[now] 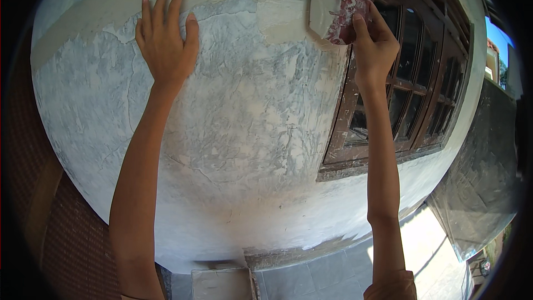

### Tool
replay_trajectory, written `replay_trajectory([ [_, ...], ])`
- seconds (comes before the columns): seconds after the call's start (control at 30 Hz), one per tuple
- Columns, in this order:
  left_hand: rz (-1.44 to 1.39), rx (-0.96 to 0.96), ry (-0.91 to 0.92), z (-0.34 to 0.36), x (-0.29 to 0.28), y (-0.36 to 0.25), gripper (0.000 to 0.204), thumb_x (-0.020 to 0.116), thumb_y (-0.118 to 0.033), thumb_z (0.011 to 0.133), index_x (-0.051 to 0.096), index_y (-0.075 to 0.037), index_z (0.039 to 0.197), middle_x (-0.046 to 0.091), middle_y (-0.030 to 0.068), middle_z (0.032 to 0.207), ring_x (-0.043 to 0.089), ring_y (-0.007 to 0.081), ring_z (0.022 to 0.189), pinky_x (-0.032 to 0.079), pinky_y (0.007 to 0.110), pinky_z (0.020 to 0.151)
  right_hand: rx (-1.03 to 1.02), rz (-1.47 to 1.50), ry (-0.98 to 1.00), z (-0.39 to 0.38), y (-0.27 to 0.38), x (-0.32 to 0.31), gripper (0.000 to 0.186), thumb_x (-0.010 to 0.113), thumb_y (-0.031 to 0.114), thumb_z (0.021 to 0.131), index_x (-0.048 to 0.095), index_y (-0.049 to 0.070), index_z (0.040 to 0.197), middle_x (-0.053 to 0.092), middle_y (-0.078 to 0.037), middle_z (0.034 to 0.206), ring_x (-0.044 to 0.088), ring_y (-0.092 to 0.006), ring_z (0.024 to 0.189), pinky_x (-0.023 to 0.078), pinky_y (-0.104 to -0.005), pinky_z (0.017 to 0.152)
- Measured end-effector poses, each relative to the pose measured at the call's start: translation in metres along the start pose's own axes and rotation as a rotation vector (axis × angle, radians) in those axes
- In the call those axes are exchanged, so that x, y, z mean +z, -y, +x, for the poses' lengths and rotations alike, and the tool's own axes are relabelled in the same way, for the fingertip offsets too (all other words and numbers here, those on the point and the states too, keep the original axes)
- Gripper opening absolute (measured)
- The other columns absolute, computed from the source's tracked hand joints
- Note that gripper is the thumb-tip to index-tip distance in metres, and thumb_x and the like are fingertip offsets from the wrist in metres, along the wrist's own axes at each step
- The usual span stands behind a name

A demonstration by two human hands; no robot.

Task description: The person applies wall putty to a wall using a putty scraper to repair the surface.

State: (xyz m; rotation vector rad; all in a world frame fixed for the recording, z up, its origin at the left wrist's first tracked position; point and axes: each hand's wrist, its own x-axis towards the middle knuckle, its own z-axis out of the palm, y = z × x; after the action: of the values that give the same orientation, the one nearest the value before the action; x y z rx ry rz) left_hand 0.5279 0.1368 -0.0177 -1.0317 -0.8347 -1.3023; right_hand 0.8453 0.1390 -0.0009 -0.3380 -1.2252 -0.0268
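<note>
My left hand (168,41) lies with its fingers spread against the upper part of the wall (222,111), holding nothing. High up beside the window frame, my right hand (376,47) grips a plaster spreader (340,15), a flat, reddish piece with angled corners. Pale filler smears cover much of it, thickest toward its left side. The spreader is at the wall's right edge; I cannot tell whether it touches the surface. Around my left fingertips runs a smooth beige coat, while peeling, mottled grey-white paint shows below it.
A brown wooden window (408,50) with glass panes borders the wall on the right, its frame spotted with white. Below are grey floor tiles (311,278) and a pale board or box top (222,284). A dark sheet (477,172) hangs at far right; brown woven panelling (78,244) stands at left.
</note>
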Motion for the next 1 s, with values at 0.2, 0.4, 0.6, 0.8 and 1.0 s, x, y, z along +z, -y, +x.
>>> replay_trajectory([
  [0.2, -0.038, 0.005, -0.031, 0.001, 0.001, 0.006, 0.052, 0.052, -0.030, 0.094, 0.045, -0.026, 0.146, 0.043, 0.0062, 0.151, 0.029, 0.0374, 0.143, 0.020, 0.055, 0.114, -0.029, -0.031, 0.201, -0.027, 0.012, 0.036, 0.041, 0.064, 0.010, 0.092, 0.059, -0.001, 0.131, 0.073, -0.010, 0.081, 0.067, -0.0101, 0.065, 0.054, -0.0254, 0.064],
  [0.4, -0.002, 0.003, -0.033, 0.000, 0.000, 0.001, 0.051, 0.049, -0.030, 0.096, 0.044, -0.026, 0.147, 0.042, 0.0050, 0.152, 0.029, 0.0376, 0.144, 0.020, 0.054, 0.114, -0.039, -0.038, -0.052, -0.012, -0.014, -0.023, 0.041, 0.063, 0.009, 0.093, 0.058, -0.003, 0.131, 0.073, -0.010, 0.089, 0.067, -0.0090, 0.072, 0.054, -0.0245, 0.065],
  [0.6, -0.003, 0.002, -0.023, 0.000, 0.000, 0.003, 0.052, 0.050, -0.029, 0.096, 0.043, -0.025, 0.147, 0.042, 0.0050, 0.152, 0.029, 0.0374, 0.144, 0.020, 0.054, 0.114, 0.069, 0.101, 0.140, -0.044, 0.008, 0.010, 0.041, 0.065, 0.008, 0.093, 0.058, -0.003, 0.132, 0.071, -0.008, 0.084, 0.064, -0.0060, 0.073, 0.052, -0.0241, 0.067],
  [0.8, 0.007, -0.025, -0.035, 0.001, -0.001, 0.002, 0.053, 0.051, -0.029, 0.094, 0.045, -0.026, 0.146, 0.042, 0.0057, 0.152, 0.029, 0.0373, 0.144, 0.020, 0.055, 0.114, -0.056, -0.019, 0.144, -0.041, -0.012, 0.008, 0.041, 0.066, 0.008, 0.091, 0.059, -0.003, 0.130, 0.072, -0.012, 0.086, 0.065, -0.0077, 0.075, 0.053, -0.0244, 0.067],
  [1.0, 0.022, -0.026, 0.000, 0.002, -0.002, -0.003, 0.052, 0.048, -0.028, 0.096, 0.043, -0.024, 0.147, 0.041, 0.0068, 0.152, 0.029, 0.0382, 0.144, 0.020, 0.055, 0.114, 0.074, -0.012, -0.084, -0.016, -0.014, -0.032, 0.042, 0.064, 0.008, 0.092, 0.057, -0.004, 0.132, 0.072, -0.011, 0.091, 0.067, -0.0091, 0.075, 0.055, -0.0249, 0.066],
])
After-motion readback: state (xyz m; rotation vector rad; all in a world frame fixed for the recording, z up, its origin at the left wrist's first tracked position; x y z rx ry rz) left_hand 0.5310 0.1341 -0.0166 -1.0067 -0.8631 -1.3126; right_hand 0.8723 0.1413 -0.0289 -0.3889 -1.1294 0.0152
